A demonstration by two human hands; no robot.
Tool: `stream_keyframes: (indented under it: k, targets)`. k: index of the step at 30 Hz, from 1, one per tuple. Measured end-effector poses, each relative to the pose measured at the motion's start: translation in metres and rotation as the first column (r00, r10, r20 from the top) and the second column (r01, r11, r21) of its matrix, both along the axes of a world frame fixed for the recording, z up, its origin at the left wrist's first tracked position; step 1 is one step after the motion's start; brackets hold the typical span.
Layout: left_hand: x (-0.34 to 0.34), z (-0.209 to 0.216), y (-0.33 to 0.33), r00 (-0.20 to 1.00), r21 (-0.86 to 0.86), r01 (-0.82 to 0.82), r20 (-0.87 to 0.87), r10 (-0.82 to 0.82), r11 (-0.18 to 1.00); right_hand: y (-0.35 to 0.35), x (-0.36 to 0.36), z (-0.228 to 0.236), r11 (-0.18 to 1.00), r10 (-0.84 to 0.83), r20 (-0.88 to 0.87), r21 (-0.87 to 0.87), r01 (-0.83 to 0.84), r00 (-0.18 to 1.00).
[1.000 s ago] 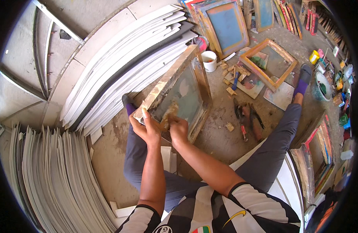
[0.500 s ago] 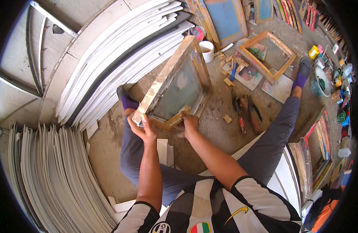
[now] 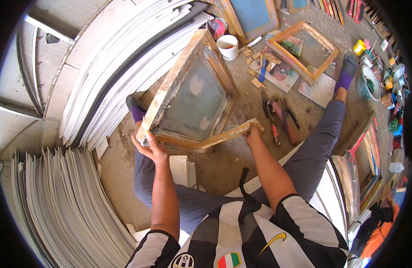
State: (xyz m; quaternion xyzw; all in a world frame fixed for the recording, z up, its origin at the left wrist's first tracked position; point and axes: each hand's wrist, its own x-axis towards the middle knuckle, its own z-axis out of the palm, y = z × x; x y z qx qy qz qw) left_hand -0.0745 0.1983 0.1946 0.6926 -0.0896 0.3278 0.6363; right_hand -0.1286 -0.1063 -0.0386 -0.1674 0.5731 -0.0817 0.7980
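A wooden screen-printing frame (image 3: 172,85) with grey-blue mesh stands tilted in front of me. My left hand (image 3: 151,149) is closed around its near left corner, thumb on the edge. From the frame's lower bar a tan, tape-like strip (image 3: 230,132) stretches away to the right, one end still attached. The free end is pinched in my right hand (image 3: 254,134), which is apart from the frame. The mesh bears several pale patches.
Stacked white sheets (image 3: 121,58) and another upright stack (image 3: 67,201) line the left. A white bucket (image 3: 228,48) stands behind the frame. An empty wooden frame (image 3: 322,71), pliers (image 3: 291,111) and a blue-handled tool (image 3: 262,70) lie on the floor. Paint containers (image 3: 371,85) crowd the right.
My right hand has moved right, away from the frame, drawing out a longer length of the strip. The frame and my left hand have shifted slightly left.
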Motion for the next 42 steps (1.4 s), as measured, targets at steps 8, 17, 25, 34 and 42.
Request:
stream_keyframes:
  k: [8,17,25,34,42]
  targets:
    - [-0.026,-0.021,-0.04,0.984,-0.068,-0.031,-0.178,0.018,0.997,-0.032,0.0,0.009,0.911,0.209,0.709,0.11,-0.398,0.674]
    - [-0.025,-0.076,-0.02,0.956,-0.007,-0.284,-0.082,0.283,0.959,0.02,-0.001,0.068,0.088,0.28,-0.339,-0.923,-0.376,0.898]
    - [-0.022,-0.057,-0.037,0.946,0.006,-0.31,-0.096,0.309,0.951,0.108,0.005,0.08,-0.503,0.83,-0.558,-0.77,-0.391,0.031]
    - [-0.007,-0.083,-0.014,0.953,0.085,-0.301,-0.017,0.303,0.95,0.13,0.009,0.077,-0.437,0.846,-0.526,-0.778,-0.451,0.087]
    - [0.001,-0.107,0.009,0.97,0.113,-0.243,0.026,0.242,0.963,0.127,0.006,0.078,-0.407,0.85,-0.507,-0.804,-0.435,0.142]
